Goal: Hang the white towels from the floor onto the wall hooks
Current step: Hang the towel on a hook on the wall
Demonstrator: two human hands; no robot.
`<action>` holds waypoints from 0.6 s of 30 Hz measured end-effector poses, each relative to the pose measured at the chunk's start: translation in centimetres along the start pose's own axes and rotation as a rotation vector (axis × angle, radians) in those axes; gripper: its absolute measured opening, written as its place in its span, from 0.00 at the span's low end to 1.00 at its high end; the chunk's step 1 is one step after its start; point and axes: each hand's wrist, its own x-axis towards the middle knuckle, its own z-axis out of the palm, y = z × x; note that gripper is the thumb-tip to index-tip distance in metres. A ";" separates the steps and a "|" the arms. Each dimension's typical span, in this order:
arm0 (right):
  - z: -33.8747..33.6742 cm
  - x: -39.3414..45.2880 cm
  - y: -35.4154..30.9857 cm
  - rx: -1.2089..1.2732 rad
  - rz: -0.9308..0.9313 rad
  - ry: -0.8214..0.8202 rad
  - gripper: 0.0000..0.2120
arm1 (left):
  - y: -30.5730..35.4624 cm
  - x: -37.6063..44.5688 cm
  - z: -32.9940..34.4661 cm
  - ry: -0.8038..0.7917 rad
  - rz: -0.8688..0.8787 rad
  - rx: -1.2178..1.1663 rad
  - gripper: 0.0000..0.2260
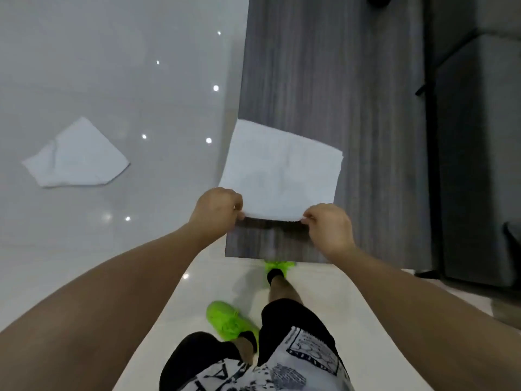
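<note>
One white towel (279,170) is pinched along its near edge by the fingers (239,214) of the left hand (217,210) and by those of the right hand (328,224), one hand at each near corner, both curled on the cloth. The towel is held off the floor (84,66), spread flat in front of a grey wood-grain panel (324,80), which is taken to be the wall. No hook is visible in this view. A second white towel (76,156) lies crumpled on the glossy floor, well apart to the left, untouched. Green shoes (229,321) are seen below, the stance facing the panel. Step in hand is judged to be carry-and-hang of the first towel. The next move calls for the held edge to be raised, a hook located higher up on the panel, and the edge draped or looped over it before either grip is let go; the floor towel is left for afterwards.
</note>
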 end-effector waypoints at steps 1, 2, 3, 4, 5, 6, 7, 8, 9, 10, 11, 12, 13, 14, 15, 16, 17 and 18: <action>-2.3 -0.1 -1.5 -0.002 -0.022 0.056 0.06 | 0.1 -0.7 -2.6 0.036 -0.011 -0.015 0.06; -4.6 -0.2 -3.1 -0.007 -0.051 0.116 0.05 | 0.3 -1.3 -5.3 0.082 -0.018 -0.023 0.06; -7.0 -0.3 -4.8 -0.015 -0.088 0.178 0.05 | 0.3 -2.1 -8.1 0.132 -0.022 -0.028 0.06; -9.2 -0.5 -6.7 -0.028 -0.124 0.235 0.05 | 0.3 -3.1 -10.8 0.183 -0.026 -0.028 0.06; -11.4 -0.7 -8.7 -0.042 -0.157 0.279 0.06 | 0.3 -4.2 -13.5 0.230 -0.035 -0.022 0.06; -13.4 -1.0 -10.7 -0.058 -0.187 0.312 0.06 | 0.1 -5.5 -16.0 0.277 -0.051 -0.016 0.05; -15.3 -1.4 -12.9 -0.069 -0.218 0.342 0.07 | -0.2 -7.1 -18.5 0.325 -0.069 -0.017 0.05; -17.1 -1.7 -15.0 -0.077 -0.250 0.366 0.07 | -0.7 -8.8 -20.8 0.373 -0.081 -0.022 0.06; -18.8 -2.0 -17.2 -0.088 -0.287 0.381 0.07 | -1.3 -10.6 -23.0 0.423 -0.090 -0.028 0.07; -20.4 -2.3 -19.6 -0.103 -0.328 0.391 0.07 | -2.0 -12.6 -25.1 0.469 -0.102 -0.031 0.07; -21.7 -2.7 -21.9 -0.121 -0.371 0.397 0.07 | -2.8 -14.7 -27.0 0.508 -0.122 -0.027 0.07; -22.9 -3.1 -24.5 -0.136 -0.421 0.399 0.07 | -3.8 -16.9 -28.8 0.547 -0.143 -0.016 0.07; -23.8 -3.3 -26.6 -0.147 -0.461 0.392 0.07 | -4.6 -18.6 -30.3 0.577 -0.159 -0.008 0.07; -24.6 -3.6 -29.1 -0.152 -0.508 0.389 0.07 | -5.6 -20.6 -31.9 0.616 -0.183 -0.001 0.07; -25.2 -4.0 -31.9 -0.158 -0.565 0.394 0.07 | -6.8 -22.9 -33.6 0.660 -0.215 0.004 0.07; -25.6 -4.6 -34.8 -0.162 -0.622 0.402 0.07 | -8.1 -25.3 -35.0 0.700 -0.252 0.011 0.07; -25.9 -5.1 -37.7 -0.159 -0.679 0.413 0.07 | -9.5 -27.6 -36.4 0.737 -0.290 0.022 0.07; -26.0 -5.7 -40.7 -0.155 -0.738 0.423 0.07 | -10.9 -30.0 -37.6 0.768 -0.334 0.036 0.08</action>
